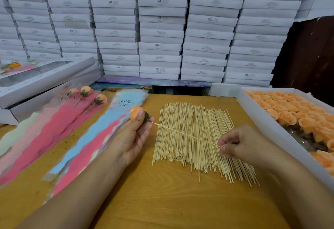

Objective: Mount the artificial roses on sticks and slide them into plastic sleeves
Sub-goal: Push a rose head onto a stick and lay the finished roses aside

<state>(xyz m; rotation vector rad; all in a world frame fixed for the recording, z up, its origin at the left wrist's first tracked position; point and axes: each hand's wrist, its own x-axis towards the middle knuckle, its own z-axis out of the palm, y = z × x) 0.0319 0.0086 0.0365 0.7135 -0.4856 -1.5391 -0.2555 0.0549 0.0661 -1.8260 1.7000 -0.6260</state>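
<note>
The peach rose (136,113) is sitting above the counter (162,201) in the left hand (134,134), thumb and fingers pinching it by the head and green base, while the right hand (238,144) is pinching the far end of the stick (184,133) entering that base. Pushed off-axis, the thin stick is likely to bow, snap or pierce the petals. The blue sleeve (101,134) is lying just beside, slippery, over the loose stick pile (195,138).

Wall of stacked white boxes (160,29) behind, wooden table (162,201) — dark brown panel (307,57) right
</note>
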